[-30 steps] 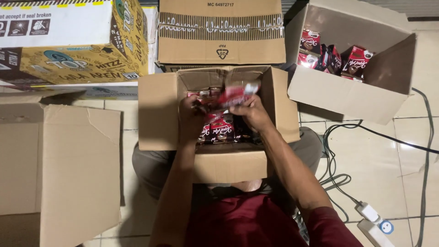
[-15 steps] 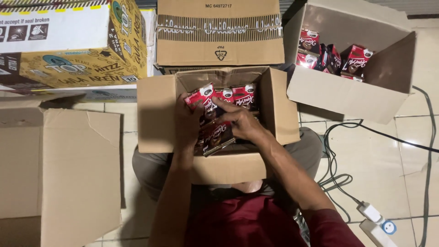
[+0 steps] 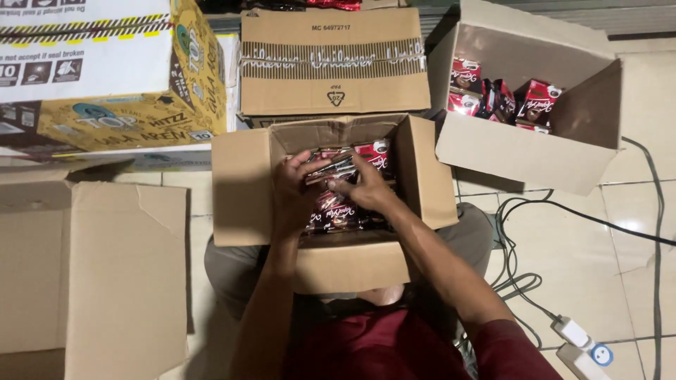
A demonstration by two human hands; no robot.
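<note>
In open carton [image 3: 239, 190], hands on red sachets [image 3: 338, 211]

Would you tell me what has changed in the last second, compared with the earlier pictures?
The red packets, held up above the open box a second ago, have been lowered into it; the left hand and right hand now press them onto the stack. The surrounding boxes, cable and power strip stayed put.

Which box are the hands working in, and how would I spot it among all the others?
Start at the person's lap, bottom centre. The open cardboard box resting there has its flaps spread outward and is packed with dark red sachets. Unlike the other open box at upper right, it has the left hand and right hand inside it.
</note>
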